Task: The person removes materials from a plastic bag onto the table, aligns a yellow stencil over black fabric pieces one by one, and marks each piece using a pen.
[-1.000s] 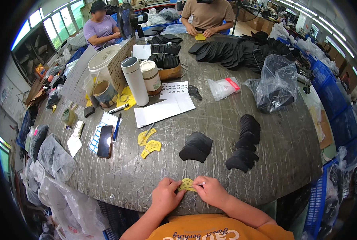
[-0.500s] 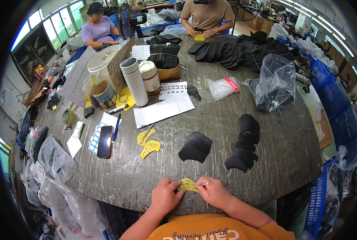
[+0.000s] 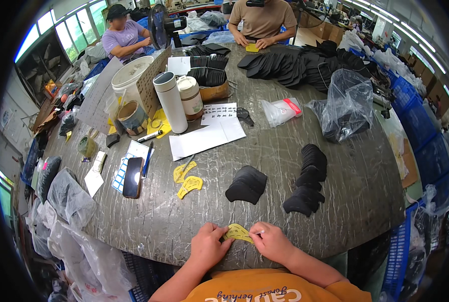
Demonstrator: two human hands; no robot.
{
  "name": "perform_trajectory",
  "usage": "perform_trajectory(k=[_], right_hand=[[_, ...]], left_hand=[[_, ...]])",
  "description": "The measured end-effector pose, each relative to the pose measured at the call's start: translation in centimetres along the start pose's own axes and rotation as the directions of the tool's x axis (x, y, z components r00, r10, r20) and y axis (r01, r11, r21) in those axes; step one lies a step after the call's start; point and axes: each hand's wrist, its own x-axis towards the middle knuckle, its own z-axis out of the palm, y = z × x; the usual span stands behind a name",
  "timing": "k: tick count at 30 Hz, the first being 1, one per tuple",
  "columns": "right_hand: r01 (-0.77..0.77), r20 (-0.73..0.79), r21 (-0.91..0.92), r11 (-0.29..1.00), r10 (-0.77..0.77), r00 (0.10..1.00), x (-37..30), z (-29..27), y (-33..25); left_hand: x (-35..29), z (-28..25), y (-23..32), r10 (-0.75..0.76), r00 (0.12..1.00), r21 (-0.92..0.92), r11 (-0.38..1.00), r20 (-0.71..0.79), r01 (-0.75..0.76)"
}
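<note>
A curved yellow template (image 3: pixel 238 232) with cut-out slots lies at the table's near edge, between my hands. My left hand (image 3: pixel 208 245) pinches its left end between thumb and fingers. At the right end, my right hand (image 3: pixel 274 243) is closed, fingertips at the template's edge, around a slim pale pen-like tool (image 3: pixel 261 232) of which only a short end shows. Whether a black piece lies beneath the template is hidden. Beyond my hands is a fanned stack of black curved pieces (image 3: pixel 246 184). Two more yellow templates (image 3: pixel 189 186) lie farther left, one with a slim tool on it.
A column of black pieces (image 3: pixel 312 173) lies to the right. Leftward are a phone (image 3: pixel 132 177), blue pen (image 3: pixel 147 161), white papers (image 3: pixel 207 141), white flask (image 3: pixel 170 103) and jar (image 3: pixel 190 95). Plastic bags (image 3: pixel 347 105) and black stacks (image 3: pixel 285 68) occupy the far side, where two people sit.
My hands stay at the yellow template, with the right fingers shifted slightly. The far-left person's arm has risen a little, and the view has moved slightly.
</note>
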Motion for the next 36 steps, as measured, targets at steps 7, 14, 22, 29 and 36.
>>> perform_trajectory(k=[7,14,22,29,36], right_hand=[[0.126,0.142,0.110,0.986,-0.141,0.980,2.8,1.5,0.0],[0.166,0.194,0.078,0.983,-0.178,0.965,3.4,1.8,0.4],[0.142,0.066,0.131,0.981,-0.151,0.986,3.5,2.5,0.4],[0.046,0.047,0.111,0.993,-0.051,0.998,3.6,1.9,0.5],[0.028,0.035,0.113,0.993,-0.032,0.999,3.5,1.9,0.8]], left_hand=[[0.1,0.2,-0.2,0.029,0.999,-0.022,0.999,-0.026,-0.030],[0.1,0.3,-0.2,0.025,0.999,-0.026,0.999,-0.023,-0.026],[0.2,-0.1,0.0,0.017,1.000,-0.014,1.000,0.009,-0.016],[0.1,0.0,-0.1,0.012,1.000,-0.020,1.000,0.006,-0.012],[0.1,0.1,-0.1,0.003,1.000,-0.021,1.000,0.005,-0.003]])
